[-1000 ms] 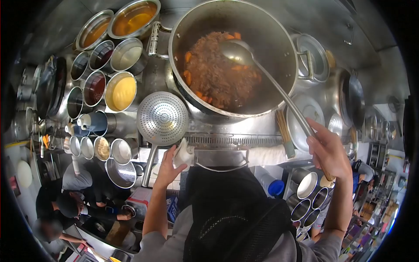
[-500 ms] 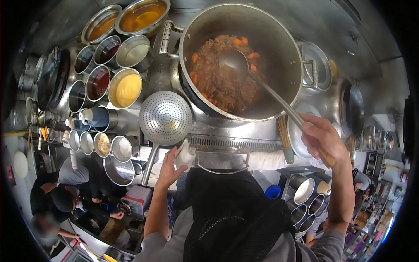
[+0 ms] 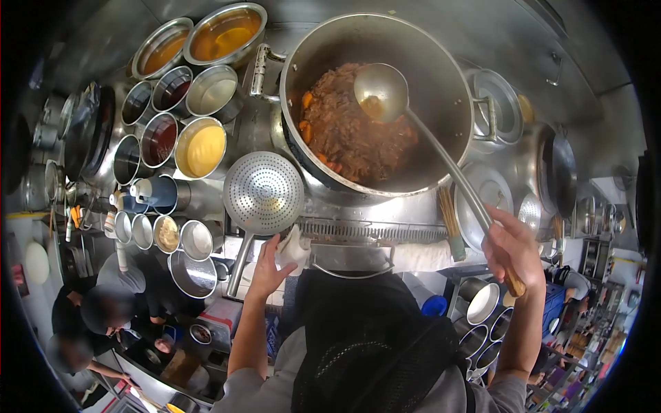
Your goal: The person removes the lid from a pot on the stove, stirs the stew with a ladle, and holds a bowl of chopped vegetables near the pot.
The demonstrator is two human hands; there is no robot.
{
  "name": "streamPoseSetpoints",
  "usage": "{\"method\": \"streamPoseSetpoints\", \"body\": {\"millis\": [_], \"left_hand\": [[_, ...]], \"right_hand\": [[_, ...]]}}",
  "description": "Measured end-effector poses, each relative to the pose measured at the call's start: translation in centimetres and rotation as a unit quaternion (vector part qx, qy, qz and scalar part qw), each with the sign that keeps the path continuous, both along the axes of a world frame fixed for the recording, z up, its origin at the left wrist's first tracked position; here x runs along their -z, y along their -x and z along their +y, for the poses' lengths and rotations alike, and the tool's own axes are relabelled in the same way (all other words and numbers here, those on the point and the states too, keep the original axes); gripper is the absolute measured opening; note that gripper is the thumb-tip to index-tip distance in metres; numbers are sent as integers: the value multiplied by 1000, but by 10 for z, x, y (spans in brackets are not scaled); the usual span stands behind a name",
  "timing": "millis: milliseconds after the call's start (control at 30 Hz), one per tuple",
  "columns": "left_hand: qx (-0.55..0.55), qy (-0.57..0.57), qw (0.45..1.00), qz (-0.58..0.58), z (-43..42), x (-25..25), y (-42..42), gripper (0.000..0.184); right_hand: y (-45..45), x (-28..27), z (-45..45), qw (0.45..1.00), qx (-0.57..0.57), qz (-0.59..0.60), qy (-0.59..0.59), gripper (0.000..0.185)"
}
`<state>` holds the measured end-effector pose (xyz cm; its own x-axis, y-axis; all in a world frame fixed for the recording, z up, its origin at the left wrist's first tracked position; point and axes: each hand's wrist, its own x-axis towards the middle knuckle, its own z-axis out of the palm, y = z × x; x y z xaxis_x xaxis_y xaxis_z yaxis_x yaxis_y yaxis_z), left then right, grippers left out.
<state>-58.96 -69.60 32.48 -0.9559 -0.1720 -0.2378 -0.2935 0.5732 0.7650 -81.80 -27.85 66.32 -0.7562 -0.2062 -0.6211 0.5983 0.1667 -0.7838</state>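
My right hand (image 3: 513, 249) is closed round the handle of a long metal ladle (image 3: 451, 165) with a wooden end. The ladle's bowl is over the brown meat and orange carrot pieces (image 3: 358, 141) inside a large metal pot (image 3: 441, 82). Below and left of the pot, my left hand (image 3: 267, 270) rests by a white cloth (image 3: 294, 249) at the counter edge. Its thumb is apart from the fingers, which touch or nearly touch the cloth. A perforated skimmer (image 3: 264, 193) lies just above that hand.
Metal containers with yellow (image 3: 200, 148) and dark red (image 3: 160, 140) contents stand at the left, below two bowls of amber liquid (image 3: 225, 34). A bamboo brush (image 3: 451, 224) lies near a round lid (image 3: 482, 206) at the right. Other people (image 3: 103, 303) are at the lower left.
The ladle's bowl has come up from the meat and turned, with its handle at a steeper slant. My right hand has moved slightly down. My left hand stays beside the cloth.
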Motion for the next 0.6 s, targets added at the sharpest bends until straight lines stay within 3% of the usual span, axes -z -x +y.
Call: {"method": "streamPoseSetpoints", "body": {"millis": [400, 433, 600], "left_hand": [[-4, 45, 998, 34, 0, -10, -2, 93], [-22, -5, 1000, 10, 0, -12, -3, 87], [-5, 4, 1000, 9, -2, -14, -5, 87]], "right_hand": [[-93, -14, 8, 996, 32, -31, 80, 55], [-100, -15, 9, 995, 33, -37, 86, 54], [-129, -18, 5, 992, 49, -50, 108, 54]]}}
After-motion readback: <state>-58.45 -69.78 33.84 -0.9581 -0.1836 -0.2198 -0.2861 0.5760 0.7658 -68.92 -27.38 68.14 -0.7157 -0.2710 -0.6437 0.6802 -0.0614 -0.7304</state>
